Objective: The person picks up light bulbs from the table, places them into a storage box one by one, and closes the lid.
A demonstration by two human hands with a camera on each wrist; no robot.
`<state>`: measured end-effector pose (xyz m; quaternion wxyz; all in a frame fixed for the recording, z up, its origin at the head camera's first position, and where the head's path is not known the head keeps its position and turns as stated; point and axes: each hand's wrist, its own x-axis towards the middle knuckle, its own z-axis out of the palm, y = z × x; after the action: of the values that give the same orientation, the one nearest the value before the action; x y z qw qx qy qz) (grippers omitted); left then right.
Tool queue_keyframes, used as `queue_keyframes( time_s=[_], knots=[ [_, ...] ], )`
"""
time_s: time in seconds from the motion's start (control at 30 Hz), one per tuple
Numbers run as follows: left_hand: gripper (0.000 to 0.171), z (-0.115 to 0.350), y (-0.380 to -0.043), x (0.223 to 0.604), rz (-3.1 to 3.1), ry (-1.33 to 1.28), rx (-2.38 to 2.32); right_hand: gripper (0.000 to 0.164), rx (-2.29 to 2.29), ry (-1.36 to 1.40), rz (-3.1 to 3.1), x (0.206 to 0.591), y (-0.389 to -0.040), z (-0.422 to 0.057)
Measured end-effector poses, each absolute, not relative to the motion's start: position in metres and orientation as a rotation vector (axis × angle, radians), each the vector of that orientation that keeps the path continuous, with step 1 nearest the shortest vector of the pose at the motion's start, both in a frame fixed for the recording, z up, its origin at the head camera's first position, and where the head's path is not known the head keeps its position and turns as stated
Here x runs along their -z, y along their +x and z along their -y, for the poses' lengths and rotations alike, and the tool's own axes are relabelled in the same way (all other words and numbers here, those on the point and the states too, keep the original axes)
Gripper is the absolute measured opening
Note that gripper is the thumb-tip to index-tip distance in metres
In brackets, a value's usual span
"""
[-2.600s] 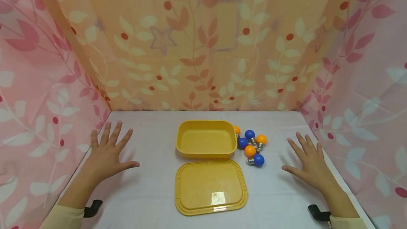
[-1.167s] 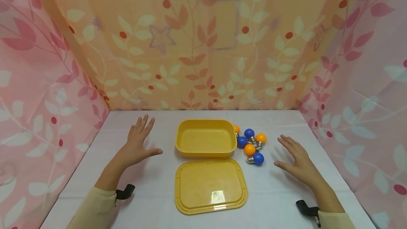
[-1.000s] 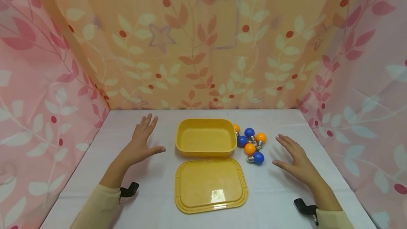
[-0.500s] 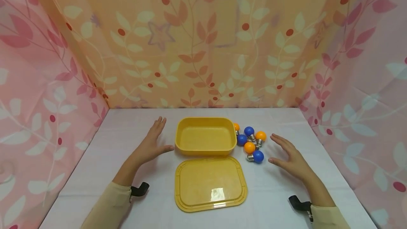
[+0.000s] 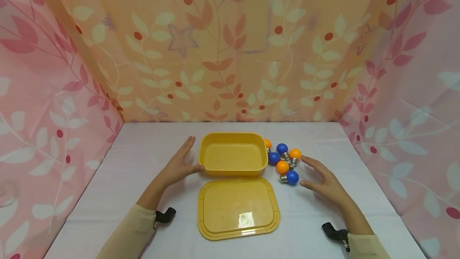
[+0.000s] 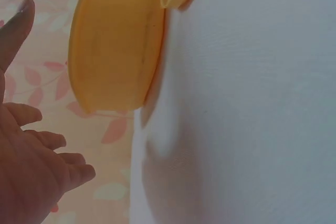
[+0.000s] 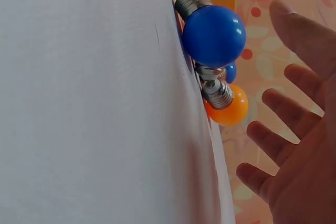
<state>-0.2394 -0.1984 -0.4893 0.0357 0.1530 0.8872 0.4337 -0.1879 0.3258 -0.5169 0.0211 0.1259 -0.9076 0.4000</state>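
Note:
A yellow plastic box [image 5: 233,170] without its cover stands near the middle of the white table. My left hand [image 5: 177,169] is at its left side, fingers spread and thumb tip right at the box's front left corner. In the left wrist view the left hand [image 6: 37,166] holds nothing. Blue and orange light bulbs with metal screw bases lie in a group right of the box. My right hand [image 5: 325,181] is just right of them, fingers apart, thumb close to the front blue bulb [image 5: 292,177] and fingertips by an orange bulb [image 5: 295,154]. The right wrist view shows the right hand [image 7: 299,129] holding nothing.
A flat yellow lid [image 5: 230,211] lies in front of the box. Floral curtains enclose the table [image 5: 108,227], with an orange cloth [image 5: 223,51] at the back and pink ones [image 5: 43,91] on both sides.
My left hand has moved right, from the table's left side up to the box. The right hand has moved left toward the bulbs. Box, lid and bulbs stay in place.

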Motion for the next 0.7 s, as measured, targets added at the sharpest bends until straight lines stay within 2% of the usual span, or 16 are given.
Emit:
queue_keyframes(
  time_s=[0.47, 0.7],
  knots=[
    [0.122, 0.193, -0.239, 0.511, -2.683, 0.473, -1.355, 0.076, -1.349, 0.391, 2.809, 0.528, -0.185, -0.325],
    [0.119, 0.191, -0.240, 0.512, -2.624, 0.427, -1.394, 0.071, -1.344, 0.429, 2.794, 0.531, -0.186, -0.322]
  ],
)
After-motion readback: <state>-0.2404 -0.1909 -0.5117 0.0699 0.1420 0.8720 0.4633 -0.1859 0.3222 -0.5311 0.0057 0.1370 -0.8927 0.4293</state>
